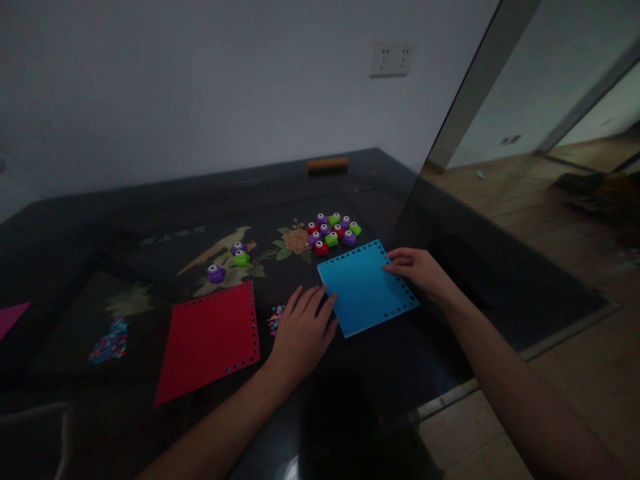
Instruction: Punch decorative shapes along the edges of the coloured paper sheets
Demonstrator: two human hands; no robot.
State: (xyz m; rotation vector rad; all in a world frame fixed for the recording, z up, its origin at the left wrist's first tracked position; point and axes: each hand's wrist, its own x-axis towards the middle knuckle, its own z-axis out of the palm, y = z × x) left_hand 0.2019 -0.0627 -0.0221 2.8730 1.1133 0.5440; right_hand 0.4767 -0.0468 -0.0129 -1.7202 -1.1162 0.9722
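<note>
A blue sheet of paper [367, 287] lies on the dark table, with small shapes punched along its top, right and part of its bottom edge. My right hand [415, 267] pinches its right edge between thumb and fingers. My left hand [307, 323] rests flat with its fingers spread, thumb and fingertips at the sheet's left edge. Partly hidden by that hand is a small heap of coloured paper bits [275, 319]. Farther left lies a red sheet [210, 340], punched along its top, right and part of its bottom edge.
Several small purple, green and red craft punches [331, 238] cluster behind the blue sheet. More punches [241, 259] stand behind the red one. A confetti heap [111, 341] and a pink sheet's corner [13, 318] lie left. A brown roll [328, 165] sits at the back edge.
</note>
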